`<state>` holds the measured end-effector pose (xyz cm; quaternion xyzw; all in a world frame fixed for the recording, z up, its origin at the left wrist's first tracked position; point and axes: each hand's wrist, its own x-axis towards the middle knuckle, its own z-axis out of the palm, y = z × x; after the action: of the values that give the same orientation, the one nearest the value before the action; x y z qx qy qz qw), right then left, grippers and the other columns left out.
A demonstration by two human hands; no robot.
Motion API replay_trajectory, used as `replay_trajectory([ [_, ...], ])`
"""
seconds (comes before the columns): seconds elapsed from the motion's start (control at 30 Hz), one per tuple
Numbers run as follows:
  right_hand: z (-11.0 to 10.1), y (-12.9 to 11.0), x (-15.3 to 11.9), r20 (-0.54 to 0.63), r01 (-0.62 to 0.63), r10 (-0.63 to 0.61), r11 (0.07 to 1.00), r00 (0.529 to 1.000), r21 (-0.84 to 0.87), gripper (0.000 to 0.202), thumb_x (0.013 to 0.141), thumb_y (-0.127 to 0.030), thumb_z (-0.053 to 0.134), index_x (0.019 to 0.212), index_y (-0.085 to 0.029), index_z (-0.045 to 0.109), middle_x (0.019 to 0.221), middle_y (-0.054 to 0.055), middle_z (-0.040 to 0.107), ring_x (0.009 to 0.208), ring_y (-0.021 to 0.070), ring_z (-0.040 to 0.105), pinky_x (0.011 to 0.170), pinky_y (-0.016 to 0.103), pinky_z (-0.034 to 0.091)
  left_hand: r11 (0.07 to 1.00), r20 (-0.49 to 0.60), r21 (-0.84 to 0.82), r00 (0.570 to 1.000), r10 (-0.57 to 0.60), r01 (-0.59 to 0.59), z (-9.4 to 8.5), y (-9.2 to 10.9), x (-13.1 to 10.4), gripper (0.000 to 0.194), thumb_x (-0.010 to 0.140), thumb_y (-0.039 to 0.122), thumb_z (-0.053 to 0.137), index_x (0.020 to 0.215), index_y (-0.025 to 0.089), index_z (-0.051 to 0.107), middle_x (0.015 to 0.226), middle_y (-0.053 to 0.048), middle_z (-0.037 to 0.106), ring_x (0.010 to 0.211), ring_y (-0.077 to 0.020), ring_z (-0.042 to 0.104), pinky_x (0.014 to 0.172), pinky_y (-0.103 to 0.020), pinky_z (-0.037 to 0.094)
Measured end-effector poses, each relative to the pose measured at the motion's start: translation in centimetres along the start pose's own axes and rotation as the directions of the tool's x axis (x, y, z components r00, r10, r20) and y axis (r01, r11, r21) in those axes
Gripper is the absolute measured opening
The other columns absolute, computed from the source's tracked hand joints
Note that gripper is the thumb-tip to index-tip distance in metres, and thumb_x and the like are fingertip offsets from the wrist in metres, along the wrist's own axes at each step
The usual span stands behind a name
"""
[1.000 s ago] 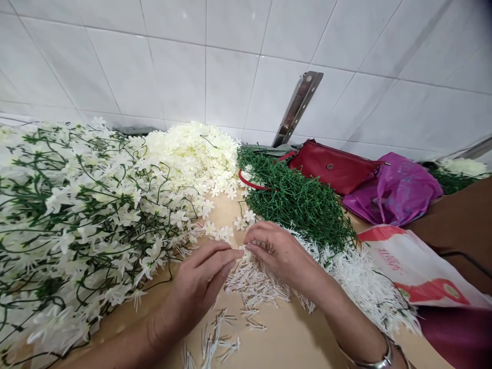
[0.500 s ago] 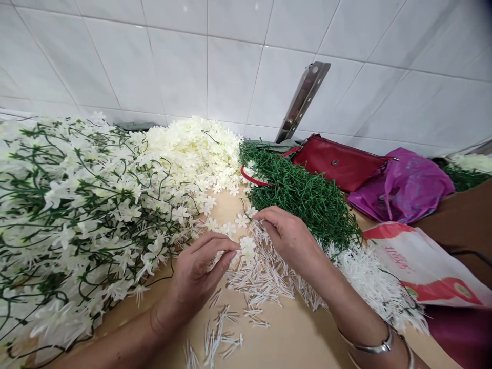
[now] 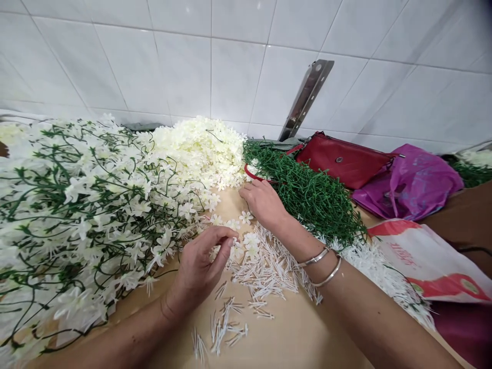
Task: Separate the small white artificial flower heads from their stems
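Thumb and forefinger of my left hand meet in a pinch over the front of the table. Something small and pale may be between the tips, too small to make out. Just right of those tips lies a white artificial flower, with another loose flower farther back. My right hand is farther back, its fingers curled downward at the left edge of the green plastic stems. Its fingertips are hidden, as is anything in them. Below both hands spread thin white stamen-like pieces.
White flowers on green stems heap up at the left. Loose cream blossoms are piled by the tiled wall. At the right are a red bag, a purple plastic bag, a white-and-red bag and white strands.
My right hand has moved back and slightly left, away from the white pieces, toward the blossoms and stems. My left hand keeps its pinch and has shifted slightly. The view has moved a little.
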<state>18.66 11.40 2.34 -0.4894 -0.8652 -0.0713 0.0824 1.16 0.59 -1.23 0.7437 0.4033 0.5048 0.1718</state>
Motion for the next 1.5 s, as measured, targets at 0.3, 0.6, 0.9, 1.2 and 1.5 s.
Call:
replay_trajectory([
  [0.3,-3.8,-0.5,-5.5,-0.281,-0.052,0.283,0.783,0.917,0.62,0.011,0.086,-0.014,0.066,0.095,-0.021,0.067,0.085,0.0,0.071,0.077,0.016,0.064,0.073,0.029,0.046,0.998,0.025,-0.026,0.998,0.052,-0.051,0.1,-0.2,-0.1,0.02,0.089,0.003,0.056,0.095,0.02,0.065,0.087,-0.002,0.072,0.083,-0.0128,0.069,0.079,-0.023,0.054],
  [0.6,-4.9,-0.1,-11.9,0.159,-0.254,0.215,0.555,0.964,0.792,0.012,0.091,-0.027,0.064,0.083,-0.023,0.072,0.072,-0.002,0.068,0.065,0.0129,0.059,0.059,0.024,0.046,0.999,0.092,-0.015,0.995,0.03,-0.028,-0.1,0.5,0.1,0.015,0.09,0.005,0.059,0.09,0.019,0.064,0.083,-0.002,0.069,0.079,-0.0123,0.066,0.074,-0.022,0.052],
  [0.9,-4.5,0.6,-12.2,0.26,-0.268,0.119,0.686,0.958,0.677,0.028,0.097,-0.041,0.059,0.083,-0.023,0.074,0.068,-0.002,0.067,0.058,0.0119,0.054,0.053,0.024,0.039,0.946,0.115,-0.191,0.963,-0.244,0.263,0.2,-0.2,-0.8,0.013,0.097,0.019,0.056,0.108,0.02,0.065,0.099,-0.005,0.068,0.085,-0.0149,0.07,0.076,-0.027,0.057],
  [1.2,-1.9,1.0,-11.4,-0.003,-0.308,0.352,0.822,0.936,0.479,0.012,0.093,-0.022,0.065,0.103,-0.022,0.072,0.088,0.002,0.07,0.073,0.017,0.061,0.069,0.031,0.042,0.88,0.127,-0.308,0.933,-0.337,0.36,0.6,-0.4,-0.6,0.017,0.09,0.019,0.067,0.106,0.019,0.071,0.103,-0.005,0.071,0.082,-0.012,0.072,0.077,-0.021,0.058],
  [1.5,-0.8,-0.6,-11.4,-0.293,-0.165,0.247,0.946,0.924,0.278,0.015,0.097,-0.016,0.056,0.087,-0.021,0.066,0.097,0.006,0.07,0.082,0.0203,0.065,0.076,0.036,0.042,0.623,0.266,-0.533,0.812,-0.52,0.573,0.6,0.8,-0.2,0.022,0.084,0.019,0.072,0.106,0.017,0.07,0.085,-0.002,0.076,0.079,-0.0121,0.074,0.073,-0.019,0.059],
])
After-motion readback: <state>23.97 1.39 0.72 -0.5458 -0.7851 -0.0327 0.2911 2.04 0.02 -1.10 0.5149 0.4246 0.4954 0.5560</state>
